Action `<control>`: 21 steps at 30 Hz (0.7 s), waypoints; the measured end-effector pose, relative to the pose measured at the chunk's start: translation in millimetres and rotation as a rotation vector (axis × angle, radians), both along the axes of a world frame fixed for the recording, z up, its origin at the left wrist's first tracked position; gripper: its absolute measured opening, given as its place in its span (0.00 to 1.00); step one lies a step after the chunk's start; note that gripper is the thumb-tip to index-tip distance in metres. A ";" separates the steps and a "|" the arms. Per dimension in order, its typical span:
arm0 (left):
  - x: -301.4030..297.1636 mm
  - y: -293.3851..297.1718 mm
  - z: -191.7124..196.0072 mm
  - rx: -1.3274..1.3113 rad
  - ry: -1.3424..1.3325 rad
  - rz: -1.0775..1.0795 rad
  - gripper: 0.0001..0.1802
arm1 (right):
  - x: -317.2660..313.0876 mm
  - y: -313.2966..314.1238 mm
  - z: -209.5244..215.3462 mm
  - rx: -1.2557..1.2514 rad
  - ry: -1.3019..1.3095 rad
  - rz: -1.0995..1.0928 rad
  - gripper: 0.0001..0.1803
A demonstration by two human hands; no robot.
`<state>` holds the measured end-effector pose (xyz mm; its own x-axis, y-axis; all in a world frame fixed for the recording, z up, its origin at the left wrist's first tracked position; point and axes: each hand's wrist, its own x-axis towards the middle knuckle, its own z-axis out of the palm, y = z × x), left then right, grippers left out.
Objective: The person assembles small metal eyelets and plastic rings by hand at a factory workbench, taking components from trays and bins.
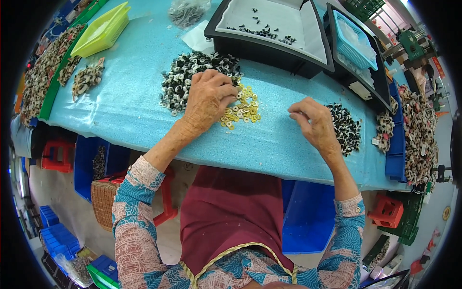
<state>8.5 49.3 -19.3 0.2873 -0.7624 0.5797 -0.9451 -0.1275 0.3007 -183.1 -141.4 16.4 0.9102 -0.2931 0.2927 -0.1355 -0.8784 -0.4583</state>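
My left hand (208, 100) is over the line between a heap of small black and white ring-shaped parts (175, 79) and a patch of yellow washers (248, 107). Its fingers curl down and press together at the washers; what they pinch, if anything, is hidden. To the right, my right hand (315, 124) is closed, thumb against forefinger, a little above the blue table cover (274, 144). Anything in that pinch is too small to make out. Beside its wrist lies a second heap of small black and white parts (345, 127).
A black tray (274, 53) with a white liner and loose black pieces stands behind my hands. Right of it, another black tray holds a light blue basket (353, 45). A yellow-green basket (101, 29) sits far left. Piles of brownish pieces (416, 135) fill both table ends.
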 end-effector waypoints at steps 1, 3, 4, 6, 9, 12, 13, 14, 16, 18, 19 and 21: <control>2.0 -0.7 -1.1 -0.053 0.005 0.019 0.07 | 8.6 1.3 -2.4 0.049 -0.027 0.059 0.04; 1.6 -1.7 1.6 -0.131 0.041 0.056 0.06 | 27.6 3.3 -11.8 0.102 -0.053 0.115 0.04; 0.2 -1.0 4.8 -0.128 0.041 0.053 0.06 | 37.9 4.1 -18.7 0.131 -0.115 0.153 0.04; -1.2 4.0 8.6 -0.253 0.082 0.184 0.07 | 53.6 8.9 -23.9 0.167 -0.178 0.194 0.03; -4.4 18.0 10.8 -0.280 0.100 0.198 0.08 | 67.2 13.2 -25.6 0.193 -0.175 0.196 0.04; -15.2 28.4 10.8 -0.231 0.141 0.207 0.07 | 71.8 12.1 -29.7 0.132 -0.156 0.190 0.04; -17.6 32.3 8.5 -0.208 0.152 0.213 0.07 | 72.3 12.1 -31.5 0.117 -0.148 0.189 0.05; -19.7 35.8 6.1 -0.186 0.162 0.219 0.07 | 72.5 11.8 -32.9 0.102 -0.140 0.189 0.05; -23.1 43.9 3.8 -0.176 0.152 0.227 0.07 | 70.7 13.9 -31.3 0.119 -0.133 0.195 0.05; -26.1 51.0 2.2 -0.137 0.147 0.260 0.08 | 70.2 19.4 -27.1 0.132 -0.124 0.200 0.05; -26.8 54.0 2.3 -0.168 0.139 0.261 0.08 | 70.4 22.7 -23.4 0.151 -0.151 0.235 0.05; -27.4 57.1 2.4 -0.171 0.137 0.287 0.08 | 73.3 27.5 -21.7 0.169 -0.179 0.271 0.05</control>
<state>-18.9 106.3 -17.0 0.5597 -0.5349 0.6330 -0.8275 -0.3193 0.4619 -109.8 -113.9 -5.3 0.9003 -0.1063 0.4220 0.1868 -0.7814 -0.5954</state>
